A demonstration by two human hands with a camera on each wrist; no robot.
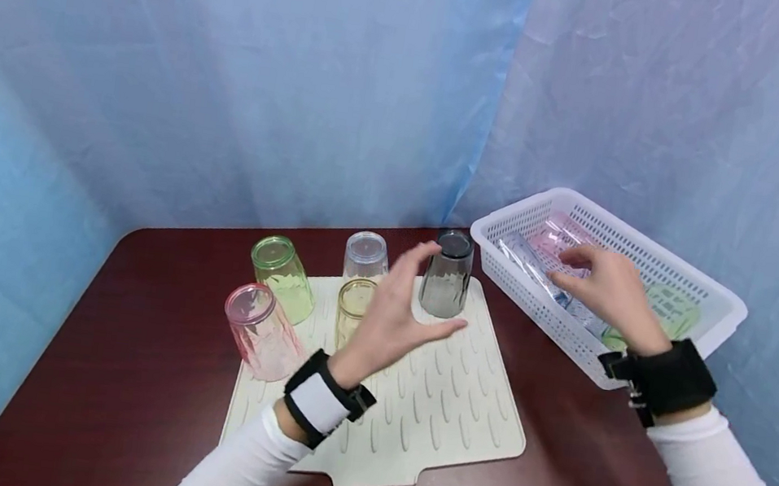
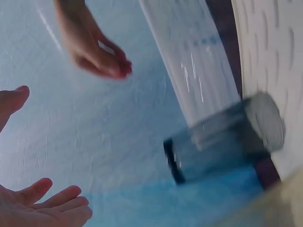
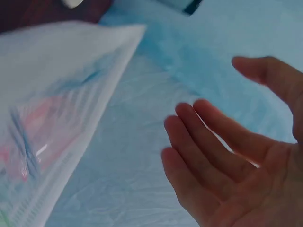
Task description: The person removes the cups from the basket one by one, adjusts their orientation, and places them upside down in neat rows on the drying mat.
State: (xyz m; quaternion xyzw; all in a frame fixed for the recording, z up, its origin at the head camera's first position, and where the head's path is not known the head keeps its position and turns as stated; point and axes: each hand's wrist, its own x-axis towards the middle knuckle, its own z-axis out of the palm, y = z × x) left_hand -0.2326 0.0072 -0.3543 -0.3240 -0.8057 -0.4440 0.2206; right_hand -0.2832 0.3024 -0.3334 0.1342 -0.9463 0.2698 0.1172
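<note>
An upside-down dark grey glass (image 1: pixel 446 287) stands at the back right of the cream drying mat (image 1: pixel 412 410). My left hand (image 1: pixel 390 317) is near it, thumb and fingers spread apart, with nothing between them. In the left wrist view a gap shows between that hand and the dark glass (image 2: pixel 222 139). Over the white basket (image 1: pixel 720 311) hangs my right hand (image 1: pixel 609 284), its fingers loosely bent and holding nothing. Inside the basket lie a clear bluish glass (image 1: pixel 531 262), a pink glass (image 1: pixel 561 233) and a green glass (image 1: pixel 672 309).
Other upturned glasses stand on the mat's left half: green (image 1: pixel 288 283), pink (image 1: pixel 266 338), clear (image 1: pixel 367 252) and yellow (image 1: pixel 352 304), the last partly behind my left hand. Dark wooden table (image 1: pixel 122 364) surrounds the mat. A blue cloth (image 1: pixel 268 96) hangs behind.
</note>
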